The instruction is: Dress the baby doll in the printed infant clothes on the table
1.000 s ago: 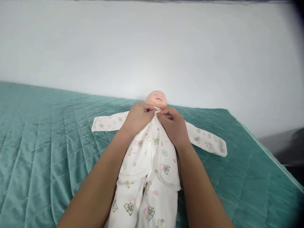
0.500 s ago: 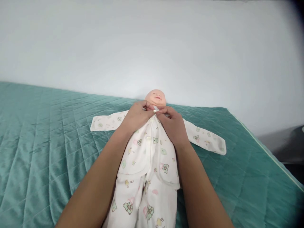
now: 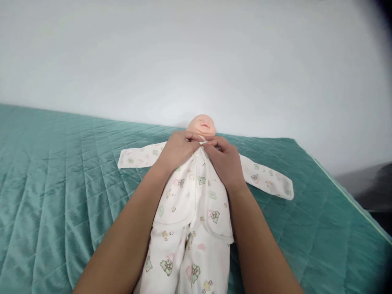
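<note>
A baby doll (image 3: 202, 125) lies on its back, its head toward the wall. It wears a white long-sleeved baby jacket (image 3: 177, 204) printed with bears and matching trousers (image 3: 167, 261). At the collar, my left hand (image 3: 180, 150) pinches one edge of the jacket's front. Close beside it my right hand (image 3: 223, 157) pinches the other edge, the fingertips of both hands nearly meeting below the doll's chin. Below the hands the two front panels part toward the hem, and a pale button shows on the front. Both sleeves stretch out sideways, flat.
A green quilted bedspread (image 3: 61, 196) lies under the doll. Behind it rises a plain pale wall (image 3: 183, 57). The bed's piped edge (image 3: 343, 194) runs down the right side, with a dark object (image 3: 379, 185) beyond it.
Both hands stay at the collar, with the fingertips shifting slightly and a bit more of the white collar edge showing between them. The whole view has moved a little.
</note>
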Tool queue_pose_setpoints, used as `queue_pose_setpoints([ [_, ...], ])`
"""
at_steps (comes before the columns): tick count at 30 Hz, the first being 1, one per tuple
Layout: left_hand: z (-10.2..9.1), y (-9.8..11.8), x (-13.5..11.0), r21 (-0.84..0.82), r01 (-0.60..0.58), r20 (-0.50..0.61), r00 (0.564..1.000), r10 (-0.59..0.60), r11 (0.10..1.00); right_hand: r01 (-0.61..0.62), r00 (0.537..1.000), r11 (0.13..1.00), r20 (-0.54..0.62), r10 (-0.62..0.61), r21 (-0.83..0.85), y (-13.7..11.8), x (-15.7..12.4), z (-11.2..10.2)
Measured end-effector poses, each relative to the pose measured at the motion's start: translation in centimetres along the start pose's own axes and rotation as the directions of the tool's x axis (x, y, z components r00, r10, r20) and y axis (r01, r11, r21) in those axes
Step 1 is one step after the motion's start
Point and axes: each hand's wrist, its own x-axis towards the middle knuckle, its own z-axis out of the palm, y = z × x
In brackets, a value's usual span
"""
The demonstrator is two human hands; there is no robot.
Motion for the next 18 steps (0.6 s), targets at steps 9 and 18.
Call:
queue_pose_setpoints([
  [9,0.02,-0.47,0.24,0.054,-0.092,-0.005,0.996,0.093,0.994,0.056,0.995,0.998,-0.079,-0.057,-0.015,-0.34,-0.39,0.11],
  [18,-0.09,-0.81,0.47,0.013,-0.09,0.002,0.996,0.09,0.996,0.052,0.997,0.998,-0.061,-0.053,-0.019,-0.25,-0.43,0.0],
])
